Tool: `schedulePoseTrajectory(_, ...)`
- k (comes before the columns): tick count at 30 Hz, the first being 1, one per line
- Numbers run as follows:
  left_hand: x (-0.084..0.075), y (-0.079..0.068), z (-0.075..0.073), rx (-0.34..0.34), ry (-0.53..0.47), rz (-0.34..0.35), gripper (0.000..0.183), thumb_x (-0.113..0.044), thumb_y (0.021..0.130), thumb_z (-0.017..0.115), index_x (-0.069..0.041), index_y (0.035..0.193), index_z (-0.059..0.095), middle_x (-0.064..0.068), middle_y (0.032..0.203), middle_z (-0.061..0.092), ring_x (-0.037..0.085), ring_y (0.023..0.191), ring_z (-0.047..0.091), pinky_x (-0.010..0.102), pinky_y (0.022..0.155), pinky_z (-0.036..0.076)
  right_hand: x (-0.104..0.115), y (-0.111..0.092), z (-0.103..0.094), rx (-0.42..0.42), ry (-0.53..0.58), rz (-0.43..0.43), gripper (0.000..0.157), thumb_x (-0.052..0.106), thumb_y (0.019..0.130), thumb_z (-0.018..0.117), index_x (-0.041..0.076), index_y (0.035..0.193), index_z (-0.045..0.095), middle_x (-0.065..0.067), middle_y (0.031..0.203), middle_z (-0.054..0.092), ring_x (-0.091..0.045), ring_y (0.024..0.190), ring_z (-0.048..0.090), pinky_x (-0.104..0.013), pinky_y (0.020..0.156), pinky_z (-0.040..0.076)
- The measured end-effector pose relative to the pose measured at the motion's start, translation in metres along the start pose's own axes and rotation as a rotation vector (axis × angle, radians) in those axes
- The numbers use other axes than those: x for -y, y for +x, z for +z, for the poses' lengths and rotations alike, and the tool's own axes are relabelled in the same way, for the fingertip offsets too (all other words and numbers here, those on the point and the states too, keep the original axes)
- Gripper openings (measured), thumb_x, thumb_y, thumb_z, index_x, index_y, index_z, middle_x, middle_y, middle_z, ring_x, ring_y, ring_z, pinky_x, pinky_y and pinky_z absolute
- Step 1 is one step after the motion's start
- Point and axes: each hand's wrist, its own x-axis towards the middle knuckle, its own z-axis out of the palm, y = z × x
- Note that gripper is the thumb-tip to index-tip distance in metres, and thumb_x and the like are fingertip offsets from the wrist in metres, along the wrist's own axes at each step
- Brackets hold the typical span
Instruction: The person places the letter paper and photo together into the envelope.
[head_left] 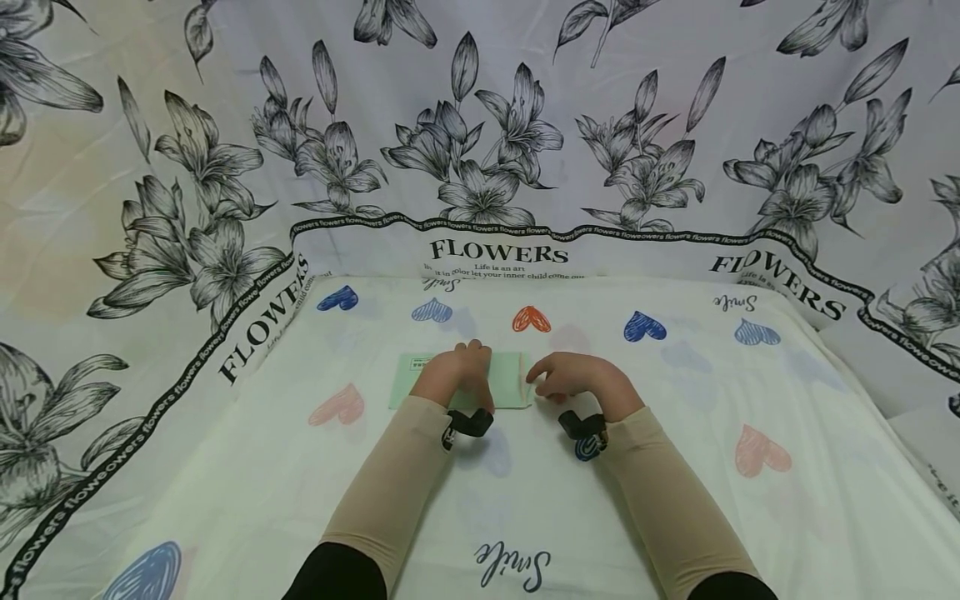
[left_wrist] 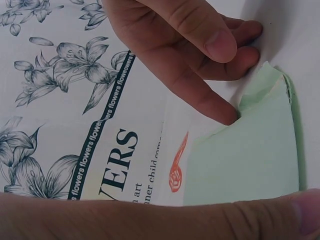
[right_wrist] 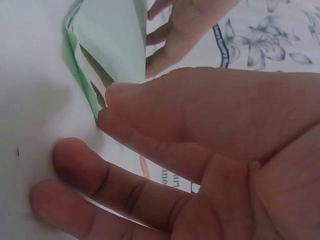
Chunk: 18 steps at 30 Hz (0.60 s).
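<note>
A light green paper envelope (head_left: 508,379) lies flat on the white heart-printed cloth, small print near its far left corner. My left hand (head_left: 467,371) holds it from above, fingers at the far edge and thumb (left_wrist: 240,218) along the near side. At the envelope's right end is my right hand (head_left: 572,377). Its index fingertip (left_wrist: 229,116) touches the creased end, while its thumb (left_wrist: 220,46) stays apart from the paper in the left wrist view. The right wrist view shows the end of the envelope (right_wrist: 112,35) gaping, with a pale pinkish layer inside.
The cloth (head_left: 480,500) carries printed hearts and the word Smile. Behind and at both sides rises a white flower-printed fabric (head_left: 517,242) with a dark lettered border. Small black devices, the left one (head_left: 470,422) and the right one (head_left: 582,425), are worn on the wrists.
</note>
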Motion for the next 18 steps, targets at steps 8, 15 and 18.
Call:
schedulePoseTrajectory(8,-0.002,-0.003,-0.0011,-0.007,-0.009,-0.014,0.096,-0.046,0.056,0.088,-0.011,0.135,0.044,0.006,0.12,0.044,0.023,0.102,0.04,0.042,0.085,0.042,0.0,0.0012,0.0003,-0.008,-0.008,0.009,0.032,0.015,0.089,0.059,0.018,0.12,0.064,-0.007,0.067,0.053,-0.017,0.06,0.046,-0.029,0.058,0.037)
schedulePoseTrajectory(15,-0.0021,-0.0021,-0.0004,-0.015,0.013,-0.01,0.101,-0.049,0.057,0.087,-0.011,0.138,0.041,0.006,0.125,0.043,0.023,0.104,0.04,0.043,0.087,0.042,0.0028,0.0054,0.0066,0.017,-0.097,-0.059,0.052,0.01,0.085,0.058,0.023,0.135,0.054,-0.001,0.067,0.042,-0.014,0.056,0.039,-0.028,0.054,0.033)
schedulePoseTrajectory(18,-0.0015,-0.0009,0.0011,-0.018,0.027,-0.006,0.102,-0.05,0.057,0.086,-0.01,0.139,0.041,0.007,0.125,0.043,0.024,0.104,0.041,0.043,0.087,0.042,0.0032,0.0043,0.0082,0.02,-0.074,-0.053,0.053,0.01,0.085,0.058,0.023,0.136,0.052,-0.001,0.065,0.042,-0.014,0.053,0.038,-0.028,0.052,0.033)
